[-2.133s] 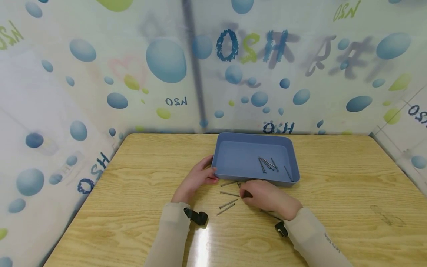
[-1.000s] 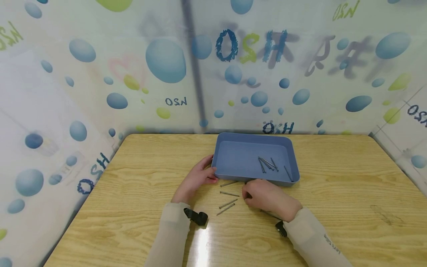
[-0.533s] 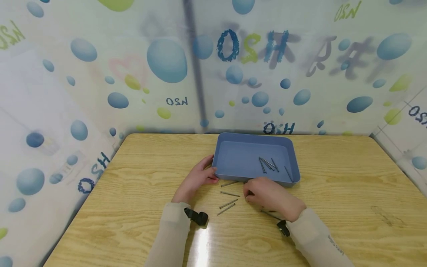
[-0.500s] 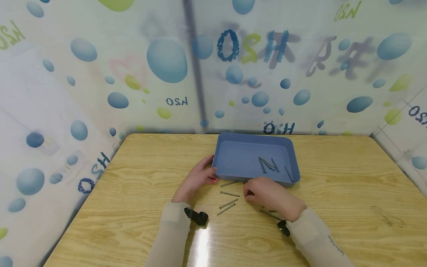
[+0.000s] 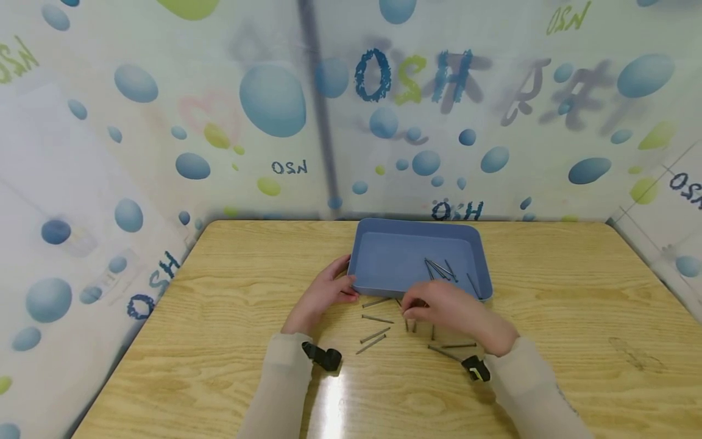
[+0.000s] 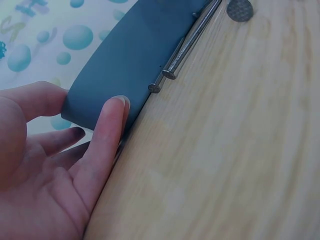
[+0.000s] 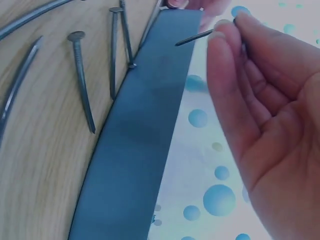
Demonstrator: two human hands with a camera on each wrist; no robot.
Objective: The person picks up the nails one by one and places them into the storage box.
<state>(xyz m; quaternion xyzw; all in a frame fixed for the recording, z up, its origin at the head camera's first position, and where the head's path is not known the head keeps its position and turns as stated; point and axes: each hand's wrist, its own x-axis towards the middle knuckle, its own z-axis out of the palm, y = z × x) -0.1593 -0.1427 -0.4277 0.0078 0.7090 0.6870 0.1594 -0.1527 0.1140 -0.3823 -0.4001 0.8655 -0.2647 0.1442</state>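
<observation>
A shallow blue tray (image 5: 389, 262) sits toward the back of the table, with several nails (image 5: 440, 269) lying in its right part. My left hand (image 5: 323, 294) holds the tray's near left corner, thumb against the front wall and fingers at the side, as the left wrist view shows. My right hand (image 5: 452, 308) is raised at the tray's front rim. In the right wrist view, its thumb and fingertips pinch a nail (image 7: 194, 38), point sticking out; the rest is hidden by the fingers. Below this hand, more nails (image 5: 433, 332) lie on the table.
Several loose nails (image 5: 377, 318) lie on the wooden table (image 5: 263, 262) in front of the tray's left half. Others (image 5: 458, 346) lie near the right wrist camera (image 5: 476, 368). A patterned curtain (image 5: 384, 152) stands right behind the table's back edge.
My right hand has risen from the table and shifted slightly right with a nail, toward the tray's front rim. Nails formerly covered by it now show. My left hand and the tray stayed put.
</observation>
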